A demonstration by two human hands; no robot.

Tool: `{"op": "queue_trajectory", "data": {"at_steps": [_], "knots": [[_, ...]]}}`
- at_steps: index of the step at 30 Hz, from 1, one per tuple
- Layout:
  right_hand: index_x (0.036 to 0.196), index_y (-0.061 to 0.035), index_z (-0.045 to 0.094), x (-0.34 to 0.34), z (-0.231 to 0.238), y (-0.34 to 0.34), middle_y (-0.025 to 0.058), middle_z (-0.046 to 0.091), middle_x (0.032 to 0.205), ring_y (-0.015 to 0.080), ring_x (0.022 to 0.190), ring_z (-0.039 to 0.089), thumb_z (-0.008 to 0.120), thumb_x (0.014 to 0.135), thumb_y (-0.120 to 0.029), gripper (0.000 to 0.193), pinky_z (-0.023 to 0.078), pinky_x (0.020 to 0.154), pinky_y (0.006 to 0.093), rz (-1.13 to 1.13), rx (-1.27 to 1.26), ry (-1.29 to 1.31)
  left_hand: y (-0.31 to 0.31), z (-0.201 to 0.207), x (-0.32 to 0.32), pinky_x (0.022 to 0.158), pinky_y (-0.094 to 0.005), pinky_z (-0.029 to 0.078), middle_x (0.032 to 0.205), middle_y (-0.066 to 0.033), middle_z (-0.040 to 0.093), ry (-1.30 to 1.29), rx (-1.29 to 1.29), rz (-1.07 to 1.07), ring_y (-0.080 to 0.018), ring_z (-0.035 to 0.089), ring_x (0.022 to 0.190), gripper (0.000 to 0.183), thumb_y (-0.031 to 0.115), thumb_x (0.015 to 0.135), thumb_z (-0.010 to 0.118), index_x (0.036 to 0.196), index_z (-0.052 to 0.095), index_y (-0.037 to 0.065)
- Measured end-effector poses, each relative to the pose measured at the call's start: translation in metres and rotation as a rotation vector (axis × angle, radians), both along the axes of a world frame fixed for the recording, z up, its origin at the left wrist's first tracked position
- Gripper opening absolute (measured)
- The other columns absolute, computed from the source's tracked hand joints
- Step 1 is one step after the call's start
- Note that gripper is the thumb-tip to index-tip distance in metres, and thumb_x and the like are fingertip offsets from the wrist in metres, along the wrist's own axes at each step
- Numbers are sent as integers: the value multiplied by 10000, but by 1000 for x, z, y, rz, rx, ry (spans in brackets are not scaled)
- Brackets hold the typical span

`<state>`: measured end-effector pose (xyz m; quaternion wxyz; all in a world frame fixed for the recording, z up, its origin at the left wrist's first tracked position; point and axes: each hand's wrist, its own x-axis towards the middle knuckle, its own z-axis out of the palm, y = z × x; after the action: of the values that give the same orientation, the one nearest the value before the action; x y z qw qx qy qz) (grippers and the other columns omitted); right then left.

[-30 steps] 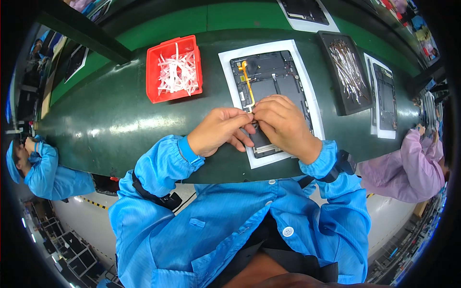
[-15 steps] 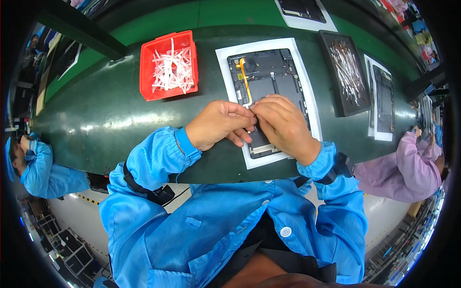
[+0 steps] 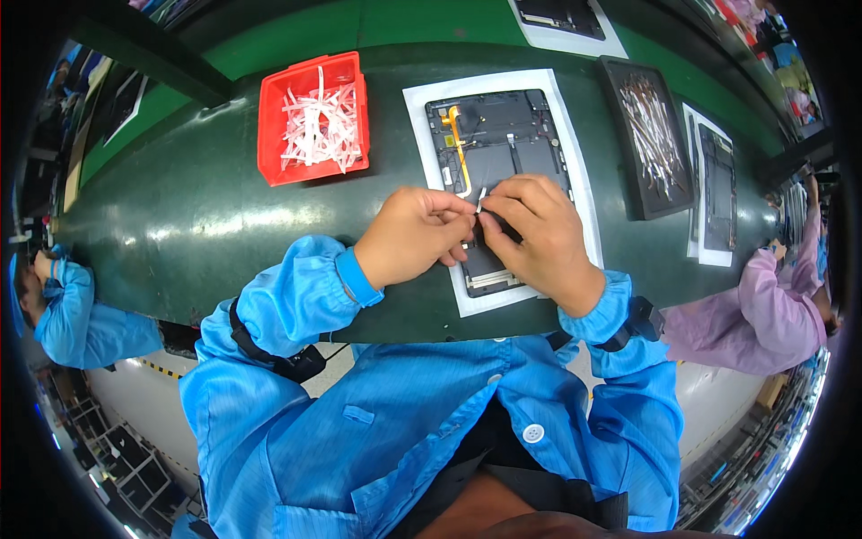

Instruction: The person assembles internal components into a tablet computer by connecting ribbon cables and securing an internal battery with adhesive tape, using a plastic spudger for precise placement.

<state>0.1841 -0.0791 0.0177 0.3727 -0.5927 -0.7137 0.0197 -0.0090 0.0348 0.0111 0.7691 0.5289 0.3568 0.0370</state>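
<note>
A black tablet housing (image 3: 489, 162) lies on a white sheet (image 3: 575, 171) in front of me. An orange ribbon cable (image 3: 459, 148) runs down its left part. Over the lower half of the housing, my left hand (image 3: 415, 235) and my right hand (image 3: 546, 235) meet, thumbs and forefingers pinched. Between the fingertips shows a small white strip (image 3: 482, 198), its upper end sticking out. Its lower end is hidden by my fingers. Both hands appear to grip it.
Left of the sheet stands a red bin (image 3: 265, 135) with many white and pinkish strips. A black tray (image 3: 628, 193) of thin silvery pieces lies right. Other housings on sheets lie farther right (image 3: 718, 193) and behind (image 3: 561, 20). Co-workers sit at both sides.
My right fingers have lifted and turned slightly, so the white strip's end now shows between the fingertips. My left hand has shifted slightly right.
</note>
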Motion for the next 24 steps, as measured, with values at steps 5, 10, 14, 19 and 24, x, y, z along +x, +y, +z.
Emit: {"op": "queue_trajectory", "data": {"at_steps": [5,10,14,19,24], "knots": [[977,-43,760,-1,-2,0,75,709,1020,300,975,696,849,810,-51,189,553,902,438,25,2,-38,-11,2,0,636,-265,584,882,-61,765,84,331,-21,-110,710,722,198,95,1041,727,1175,785,-39],[958,-36,757,1,3,3,79,699,993,298,967,694,839,786,-48,192,543,914,444,65,28,-98,-16,0,2,595,-290,517,822,-85,741,-44,849,-15,-92,624,636,129,63,968,774,1062,810,-17],[926,-41,743,4,3,5,86,692,957,300,934,679,820,758,-57,185,539,906,449,61,5,-134,-12,1,4,590,-293,514,817,-86,735,-30,881,-62,-100,619,629,139,62,956,780,1067,806,-18],[847,-44,729,20,11,30,94,694,907,311,914,669,793,760,-64,110,533,859,448,-9,14,-209,-10,-6,2,587,-301,514,799,-92,723,-66,900,-16,-113,616,620,154,55,947,776,1084,802,-10],[794,-48,738,33,8,55,71,694,853,304,906,668,769,763,-45,44,529,818,445,-243,109,-261,-8,-4,0,591,-309,525,786,-98,722,-80,859,-40,-119,626,616,142,69,949,770,1065,799,-6]]}}
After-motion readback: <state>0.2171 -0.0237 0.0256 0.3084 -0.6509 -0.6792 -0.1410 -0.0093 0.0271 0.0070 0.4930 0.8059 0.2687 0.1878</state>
